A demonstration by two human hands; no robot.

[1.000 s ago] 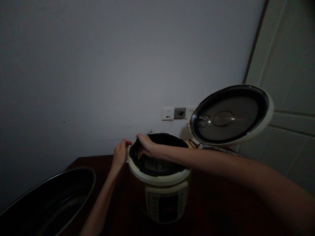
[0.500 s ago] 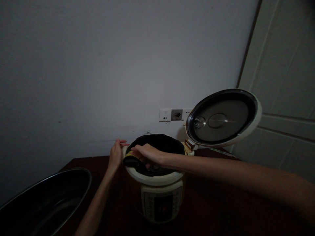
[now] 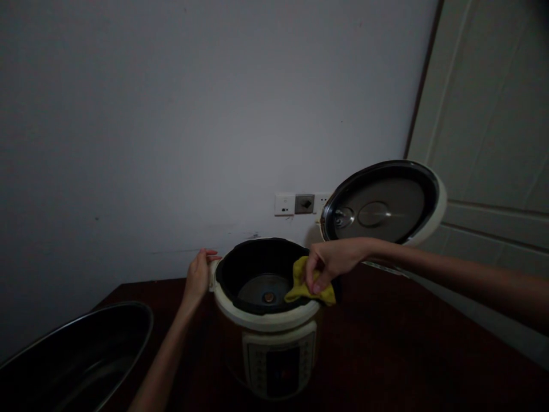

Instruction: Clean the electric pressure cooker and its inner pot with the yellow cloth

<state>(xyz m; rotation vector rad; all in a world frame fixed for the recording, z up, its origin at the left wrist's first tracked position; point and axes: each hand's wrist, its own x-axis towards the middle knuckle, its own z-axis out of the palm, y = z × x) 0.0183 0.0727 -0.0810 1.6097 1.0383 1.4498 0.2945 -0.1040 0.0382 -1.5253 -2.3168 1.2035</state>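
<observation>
An electric pressure cooker (image 3: 266, 326) stands on the dark table, with its inner pot missing from view and a small round knob at the bottom of the well. My left hand (image 3: 198, 277) is closed round the cooker's left side handle (image 3: 213, 274). Pinched in the fingers of my right hand (image 3: 332, 264) is a yellow cloth (image 3: 302, 286), which lies over the right side of the rim and hangs outside it. The lid (image 3: 386, 200) tilts open behind my right wrist, its metal underside showing.
A large dark pan (image 3: 103, 355) stands at the left edge of the view. Wall sockets (image 3: 285, 205) sit behind the cooker. A pale door (image 3: 489, 126) is at the right. The table (image 3: 377, 337) is dark red-brown.
My right hand has moved with the yellow cloth from the left part of the cooker's rim to the right side. My left hand stays at the handle. The view has shifted slightly.
</observation>
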